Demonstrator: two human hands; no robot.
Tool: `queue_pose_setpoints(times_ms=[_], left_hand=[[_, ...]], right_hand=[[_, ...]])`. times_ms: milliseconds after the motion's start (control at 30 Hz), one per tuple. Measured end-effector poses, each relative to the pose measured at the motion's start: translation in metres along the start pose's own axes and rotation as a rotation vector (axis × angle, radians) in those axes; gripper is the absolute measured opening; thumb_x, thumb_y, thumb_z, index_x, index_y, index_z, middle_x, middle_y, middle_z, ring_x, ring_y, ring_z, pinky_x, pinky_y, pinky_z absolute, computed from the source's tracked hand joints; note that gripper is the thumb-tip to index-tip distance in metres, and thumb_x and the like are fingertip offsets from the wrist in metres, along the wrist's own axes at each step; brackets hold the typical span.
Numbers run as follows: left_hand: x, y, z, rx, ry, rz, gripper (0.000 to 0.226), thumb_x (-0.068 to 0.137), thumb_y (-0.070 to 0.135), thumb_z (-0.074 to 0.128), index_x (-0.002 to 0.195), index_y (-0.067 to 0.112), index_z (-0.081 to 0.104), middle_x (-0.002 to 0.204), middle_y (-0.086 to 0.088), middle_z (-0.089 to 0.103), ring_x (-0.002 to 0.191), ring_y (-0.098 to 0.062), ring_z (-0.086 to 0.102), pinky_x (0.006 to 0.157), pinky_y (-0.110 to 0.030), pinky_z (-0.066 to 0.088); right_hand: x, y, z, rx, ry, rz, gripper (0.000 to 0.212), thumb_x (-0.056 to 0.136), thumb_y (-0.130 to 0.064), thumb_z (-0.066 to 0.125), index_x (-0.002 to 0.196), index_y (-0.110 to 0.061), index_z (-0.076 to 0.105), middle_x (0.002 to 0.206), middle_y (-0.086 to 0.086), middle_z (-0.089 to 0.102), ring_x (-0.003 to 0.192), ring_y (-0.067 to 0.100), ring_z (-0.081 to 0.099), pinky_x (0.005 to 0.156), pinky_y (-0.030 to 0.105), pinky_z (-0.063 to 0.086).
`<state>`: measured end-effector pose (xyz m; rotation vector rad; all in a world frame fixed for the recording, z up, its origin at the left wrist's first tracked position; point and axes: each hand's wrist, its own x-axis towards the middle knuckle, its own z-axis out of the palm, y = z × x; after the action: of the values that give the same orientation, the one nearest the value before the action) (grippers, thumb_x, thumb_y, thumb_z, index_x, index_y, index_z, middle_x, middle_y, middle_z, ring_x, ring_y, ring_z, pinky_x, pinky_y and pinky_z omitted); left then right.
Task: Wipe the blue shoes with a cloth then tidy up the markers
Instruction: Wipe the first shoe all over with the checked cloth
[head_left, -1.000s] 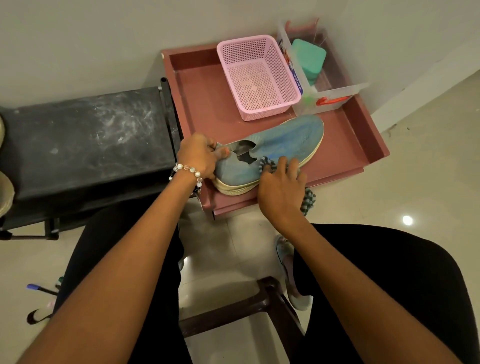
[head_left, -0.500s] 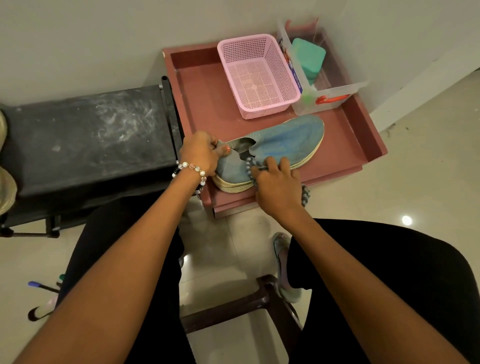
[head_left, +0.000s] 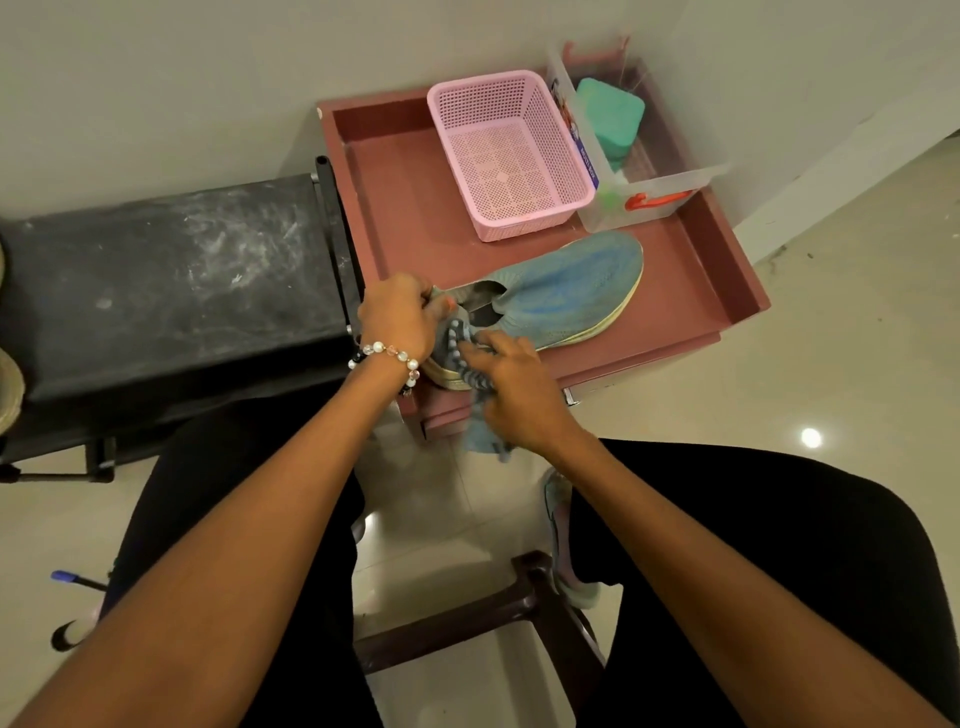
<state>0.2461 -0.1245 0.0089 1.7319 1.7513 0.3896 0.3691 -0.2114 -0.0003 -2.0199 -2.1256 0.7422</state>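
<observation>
While the maroon tray (head_left: 395, 208) bears a pink mesh basket (head_left: 511, 156) at its far edge, the blue knit shoe (head_left: 566, 293) is laid on its near part, toe to the right. Its heel collar is gripped by the curled fingers of the left hand (head_left: 397, 317). A checked cloth (head_left: 460, 351) is pressed against the heel by the right hand (head_left: 511, 387), fingers bent over it.

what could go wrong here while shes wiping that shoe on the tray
1. The blue shoe sits heel-first at the near edge of the red tray; a hard wipe toward the heel might drag it off, though the left hand grips the heel.
2. The cloth under the right hand hangs below the tray edge and could snag there.
3. A marker lies on the floor by the left leg, easy to step on.
</observation>
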Motion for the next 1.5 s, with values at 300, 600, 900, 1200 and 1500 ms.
queue_pose_setpoints(times_ms=[300,600,900,1200,1500], left_hand=[[-0.004,-0.003,-0.006,0.154,-0.028,0.155,0.031,0.093,0.032,0.056,0.076,0.007,0.057,0.071,-0.011,0.06,0.082,-0.035,0.059,0.065,-0.034,0.038],[-0.024,0.011,-0.009,0.359,0.091,0.173,0.054,0.078,0.06,0.063,0.104,0.012,0.062,0.095,-0.016,0.065,0.094,-0.039,0.061,0.069,-0.04,0.046],[-0.016,0.009,0.001,0.228,0.081,0.155,0.026,0.085,0.03,0.062,0.101,0.011,0.071,0.09,-0.016,0.07,0.09,-0.036,0.063,0.073,-0.037,0.05],[-0.013,0.011,0.001,0.162,0.074,0.16,0.024,0.086,0.023,0.063,0.106,0.015,0.072,0.095,-0.016,0.071,0.095,-0.034,0.063,0.078,-0.037,0.048],[-0.018,0.011,0.006,0.223,0.091,0.136,0.026,0.089,0.028,0.059,0.106,0.013,0.071,0.093,-0.015,0.07,0.09,-0.033,0.063,0.074,-0.037,0.047]], right_hand=[[0.002,0.033,-0.033,0.269,0.073,0.26,0.045,0.08,0.004,0.05,0.118,-0.016,0.065,0.119,0.007,0.063,0.111,0.029,0.056,0.092,0.039,0.048],[-0.009,0.051,-0.073,1.647,0.282,0.639,0.034,0.073,-0.007,0.078,0.104,-0.001,0.066,0.1,0.018,0.07,0.091,0.033,0.068,0.078,0.048,0.056],[0.006,0.034,-0.024,0.354,0.569,0.198,0.045,0.067,0.004,0.063,0.11,-0.007,0.061,0.11,0.012,0.062,0.099,0.028,0.058,0.087,0.039,0.047],[-0.002,0.026,0.011,-0.298,0.212,-0.155,0.06,0.078,0.006,0.059,0.136,-0.005,0.048,0.15,0.012,0.036,0.139,0.04,0.027,0.091,0.052,0.039],[-0.001,-0.01,0.023,0.009,0.113,0.08,0.076,0.075,0.001,0.057,0.145,-0.005,0.031,0.156,0.005,0.022,0.129,0.032,0.028,0.1,0.046,0.037]])
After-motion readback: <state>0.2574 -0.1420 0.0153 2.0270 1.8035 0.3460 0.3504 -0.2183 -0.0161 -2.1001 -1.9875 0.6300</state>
